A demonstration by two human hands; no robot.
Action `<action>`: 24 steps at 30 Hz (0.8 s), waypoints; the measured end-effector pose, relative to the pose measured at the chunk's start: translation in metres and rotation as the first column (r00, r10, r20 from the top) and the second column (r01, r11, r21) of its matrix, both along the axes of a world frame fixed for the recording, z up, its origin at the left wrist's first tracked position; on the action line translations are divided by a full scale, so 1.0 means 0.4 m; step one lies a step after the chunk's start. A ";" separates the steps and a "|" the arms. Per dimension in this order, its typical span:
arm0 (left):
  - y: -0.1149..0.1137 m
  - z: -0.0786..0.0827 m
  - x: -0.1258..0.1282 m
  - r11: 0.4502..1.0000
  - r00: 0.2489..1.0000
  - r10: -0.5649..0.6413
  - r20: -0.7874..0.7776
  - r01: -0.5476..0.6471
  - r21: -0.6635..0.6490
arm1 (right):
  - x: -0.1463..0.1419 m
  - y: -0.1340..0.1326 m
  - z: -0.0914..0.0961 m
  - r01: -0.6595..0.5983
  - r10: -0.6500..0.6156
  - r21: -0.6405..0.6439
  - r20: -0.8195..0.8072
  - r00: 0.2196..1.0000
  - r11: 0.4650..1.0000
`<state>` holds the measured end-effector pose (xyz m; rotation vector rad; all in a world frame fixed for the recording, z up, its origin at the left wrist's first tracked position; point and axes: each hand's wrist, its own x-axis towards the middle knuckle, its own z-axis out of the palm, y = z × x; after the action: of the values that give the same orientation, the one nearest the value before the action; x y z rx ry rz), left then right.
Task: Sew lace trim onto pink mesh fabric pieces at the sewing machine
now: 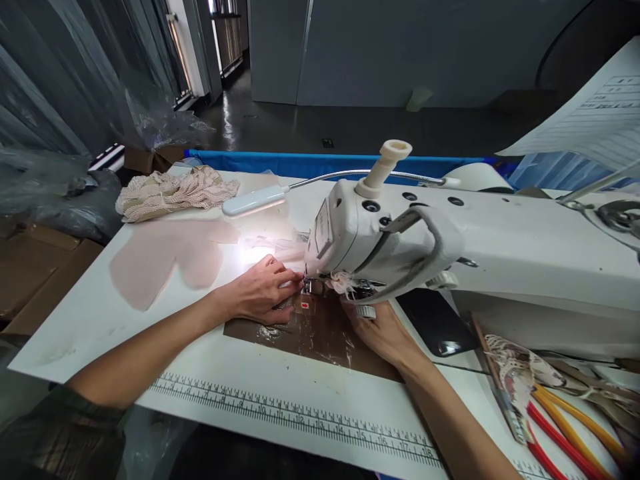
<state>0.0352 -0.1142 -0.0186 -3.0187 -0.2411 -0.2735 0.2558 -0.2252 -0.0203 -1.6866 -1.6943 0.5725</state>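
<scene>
My left hand (260,291) rests on the table with its fingers pressed together at the presser foot (311,287) of a white sewing machine (450,247), pinching a small pale piece of fabric I can barely make out. My right hand (383,330) lies under the machine head, just right of the needle; its fingers are hidden behind the machine's parts. A brown, shiny patch (310,333) covers the table under both hands.
Pink cut fabric pieces (165,257) and a bundle of lace trim (170,192) lie at the left of the white table (100,320). A gooseneck lamp (255,200) lights the needle area. Scissors with red and orange handles (565,427) and lace lie at the right. A printed ruler (300,413) runs along the front edge.
</scene>
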 end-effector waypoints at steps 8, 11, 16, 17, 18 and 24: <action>-0.004 -0.004 0.002 0.990 0.995 0.090 0.044 -0.085 -0.110 | -0.006 -0.013 -0.011 0.084 -0.083 -0.082 0.016 0.996 0.993; -0.002 0.008 0.004 0.961 0.991 0.124 0.048 -0.108 -0.255 | 0.009 -0.007 -0.038 0.117 -0.120 -0.083 -0.028 0.992 0.990; -0.009 0.020 0.004 0.938 0.987 0.156 0.028 -0.139 -0.318 | 0.021 -0.003 -0.054 0.154 -0.161 -0.077 -0.097 0.982 0.985; -0.013 0.021 0.004 0.941 0.982 0.186 0.021 -0.172 -0.292 | 0.021 -0.002 -0.054 0.160 -0.171 -0.083 -0.143 0.975 0.984; -0.018 0.022 0.004 0.943 0.975 0.221 0.015 -0.210 -0.260 | 0.022 0.000 -0.052 0.169 -0.186 -0.100 -0.203 0.961 0.981; -0.004 0.042 0.028 0.969 0.965 0.242 -0.104 -0.245 -0.012 | 0.022 0.022 -0.017 0.140 -0.271 -0.276 -0.525 0.807 0.951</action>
<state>0.0465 -0.1156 -0.0020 -2.9735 -0.6048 -0.0954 0.2647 -0.2164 -0.0272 -1.6140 -1.0366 1.0648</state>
